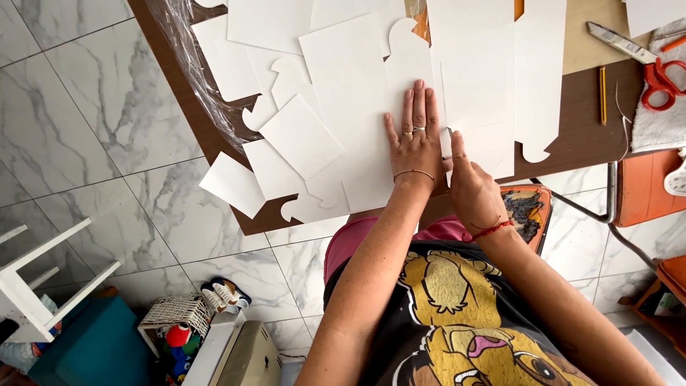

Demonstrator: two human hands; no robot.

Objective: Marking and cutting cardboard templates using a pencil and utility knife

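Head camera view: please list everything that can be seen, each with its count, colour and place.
card cut-outs: many, white, overlapping on the table
table: one, dark brown, upper part of the view
plastic sheet: one, clear, crumpled at the table's left edge
scissors: one pair, orange handles, on the table at far right
pencil: one, yellow, left of the scissors
floor tiles: grey-white marble pattern, at left and below the table
stool: one, white, lower left
basket: one, white woven, bottom left on the floor
left hand: flat on the white card, rings and a thin bracelet
right hand: beside the left, fingertips on the card, red thread bracelet
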